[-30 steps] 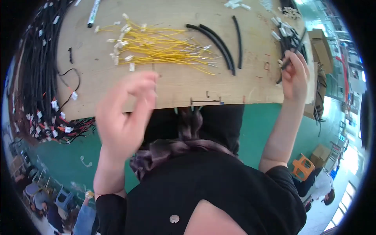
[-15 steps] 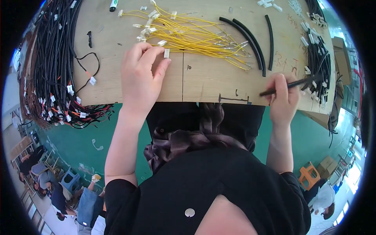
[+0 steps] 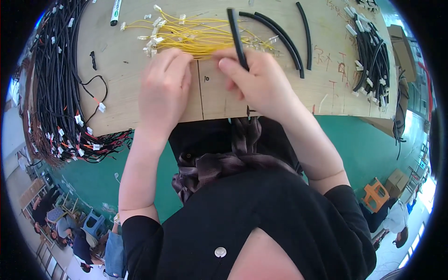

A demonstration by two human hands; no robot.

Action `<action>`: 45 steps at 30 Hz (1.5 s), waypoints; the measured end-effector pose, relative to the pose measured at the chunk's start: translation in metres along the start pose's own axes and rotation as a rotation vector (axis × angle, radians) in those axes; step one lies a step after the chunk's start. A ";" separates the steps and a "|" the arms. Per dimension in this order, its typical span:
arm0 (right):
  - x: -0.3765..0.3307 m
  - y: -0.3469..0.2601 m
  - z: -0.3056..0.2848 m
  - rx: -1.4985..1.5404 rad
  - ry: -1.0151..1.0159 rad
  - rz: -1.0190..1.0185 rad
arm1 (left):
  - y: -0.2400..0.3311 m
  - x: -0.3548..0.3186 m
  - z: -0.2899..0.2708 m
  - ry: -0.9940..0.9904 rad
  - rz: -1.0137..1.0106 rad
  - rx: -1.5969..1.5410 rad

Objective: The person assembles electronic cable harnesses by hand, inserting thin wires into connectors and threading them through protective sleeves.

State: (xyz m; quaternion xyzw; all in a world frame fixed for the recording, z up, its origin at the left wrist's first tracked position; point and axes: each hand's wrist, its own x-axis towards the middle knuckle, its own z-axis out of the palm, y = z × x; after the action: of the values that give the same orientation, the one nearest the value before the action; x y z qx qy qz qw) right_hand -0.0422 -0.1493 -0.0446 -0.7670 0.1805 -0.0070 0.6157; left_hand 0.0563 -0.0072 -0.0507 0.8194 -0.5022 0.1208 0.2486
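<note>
1. R hand (image 3: pixel 261 84): thumb and fingers pinched narrow round a short black tube (image 3: pixel 237 37). The tube stands up past the fingertips, its far end over the yellow wire bundle (image 3: pixel 200 39).
2. L hand (image 3: pixel 163 91): palm down, fingers close together and bent, tips resting at the near edge of the yellow wires. Whether a wire is pinched under them cannot be told; the fingers hide it.
3. Yellow wires w/ small white connectors (image 3: pixel 151 42) lie just beyond both sets of fingertips, fanned across the wooden bench top (image 3: pixel 126 88); connectors mostly at the L-hand end.
4. Loose black tubes (image 3: pixel 280 35), curved, lie just beyond and to the outer side of the R fingers; one more (image 3: pixel 305 32) further out, apart from the rest.
5. Black cable bundle w/ white plugs (image 3: pixel 371 60): well apart, outward of the R hand, near the bench edge.
6. Large black harness bundle (image 3: pixel 56 93): well apart, outward of the L hand, hanging over the bench side.
7. Marker pen (image 3: pixel 115 11): beyond the L fingers, near the far edge.
</note>
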 end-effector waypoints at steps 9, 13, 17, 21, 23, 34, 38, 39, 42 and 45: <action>-0.038 -0.019 0.009 0.578 -0.109 0.149 | 0.034 -0.012 -0.054 -0.071 -0.786 -1.114; -0.039 -0.021 0.016 1.103 -0.055 0.324 | 0.048 -0.026 -0.059 -0.095 -0.971 -1.515; -0.034 -0.011 0.002 1.169 0.123 0.331 | 0.051 -0.038 -0.068 -0.060 -0.956 -1.516; -0.031 -0.005 -0.011 1.203 0.225 0.277 | 0.046 -0.044 -0.069 -0.091 -0.948 -1.541; -0.032 -0.002 -0.015 1.224 0.149 0.287 | 0.044 -0.047 -0.071 -0.098 -1.019 -1.550; -0.040 -0.007 0.013 0.947 0.221 0.291 | 0.077 -0.014 -0.021 -0.174 -0.735 -0.854; -0.029 0.001 -0.004 0.826 0.215 0.247 | 0.069 -0.016 -0.015 -0.248 -0.891 -0.953; -0.028 -0.001 -0.006 0.772 0.202 0.229 | 0.067 -0.016 -0.018 -0.294 -1.009 -1.086; -0.024 -0.001 -0.011 0.627 0.222 0.188 | 0.059 -0.013 -0.023 -0.331 -1.099 -1.301; -0.020 -0.002 -0.013 0.481 0.217 0.104 | 0.065 -0.014 -0.015 -0.245 -1.024 -1.176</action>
State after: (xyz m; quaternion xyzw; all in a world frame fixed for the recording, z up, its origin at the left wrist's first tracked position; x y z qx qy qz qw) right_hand -0.0632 -0.1560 -0.0350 -0.5831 0.2776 -0.1001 0.7569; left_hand -0.0069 -0.0127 -0.0254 0.6901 -0.0679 -0.3855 0.6088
